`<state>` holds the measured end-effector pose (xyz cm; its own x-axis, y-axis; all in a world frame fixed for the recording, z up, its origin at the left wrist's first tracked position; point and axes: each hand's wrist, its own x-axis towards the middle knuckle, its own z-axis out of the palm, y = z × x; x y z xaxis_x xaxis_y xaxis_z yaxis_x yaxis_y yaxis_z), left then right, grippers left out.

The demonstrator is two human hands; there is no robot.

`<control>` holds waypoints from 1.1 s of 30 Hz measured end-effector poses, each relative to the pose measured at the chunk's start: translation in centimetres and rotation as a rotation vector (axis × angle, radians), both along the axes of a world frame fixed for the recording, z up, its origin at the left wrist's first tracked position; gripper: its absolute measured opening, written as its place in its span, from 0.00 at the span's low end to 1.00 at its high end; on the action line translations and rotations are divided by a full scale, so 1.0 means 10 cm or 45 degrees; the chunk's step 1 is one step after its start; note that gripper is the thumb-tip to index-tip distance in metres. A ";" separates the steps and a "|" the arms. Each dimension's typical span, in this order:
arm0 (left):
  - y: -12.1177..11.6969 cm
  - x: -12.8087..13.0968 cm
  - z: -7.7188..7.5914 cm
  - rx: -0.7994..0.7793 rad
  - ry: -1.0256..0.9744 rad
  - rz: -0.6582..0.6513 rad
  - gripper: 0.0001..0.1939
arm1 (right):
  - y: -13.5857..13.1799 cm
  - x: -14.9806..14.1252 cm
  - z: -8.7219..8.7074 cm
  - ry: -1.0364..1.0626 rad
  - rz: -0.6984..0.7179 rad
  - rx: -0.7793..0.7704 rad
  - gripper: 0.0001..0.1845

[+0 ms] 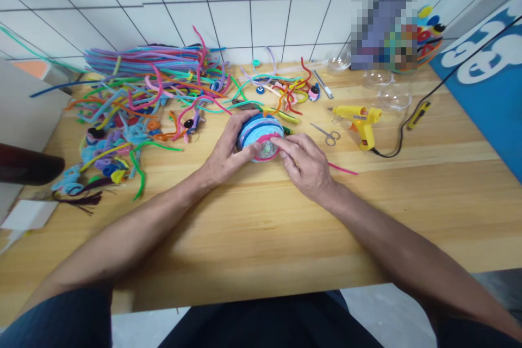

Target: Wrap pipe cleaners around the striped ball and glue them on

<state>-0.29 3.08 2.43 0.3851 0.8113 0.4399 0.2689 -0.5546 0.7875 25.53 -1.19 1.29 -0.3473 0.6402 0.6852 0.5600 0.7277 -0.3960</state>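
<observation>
Both forearms point(136, 228) angle inward, left hand point(230, 148) cupped, right hand point(305, 166) extending its index finger point(284, 144).

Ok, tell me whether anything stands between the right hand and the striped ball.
Nothing visible does. The right hand has a finger on the striped ball, at the pink ring; the left hand holds the opposite side.

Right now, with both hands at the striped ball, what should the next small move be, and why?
I'd probably press the pink ring gently with the right hand: its index fingertip appears to rest there, and the left hand holds the striped ball.
</observation>
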 end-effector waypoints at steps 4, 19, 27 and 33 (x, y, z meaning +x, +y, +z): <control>0.03 -0.03 0.02 -0.012 0.007 -0.036 0.40 | -0.01 -0.01 -0.01 -0.002 -0.017 -0.015 0.28; 0.13 -0.13 0.15 -0.188 0.079 -0.242 0.50 | 0.01 -0.01 -0.04 0.055 -0.022 0.015 0.28; 0.21 -0.15 0.12 -0.260 0.024 -0.221 0.49 | 0.01 0.00 -0.04 0.024 -0.055 0.001 0.28; 0.12 -0.08 0.12 -0.273 -0.041 -0.115 0.40 | -0.02 0.00 -0.03 -0.038 -0.010 0.029 0.29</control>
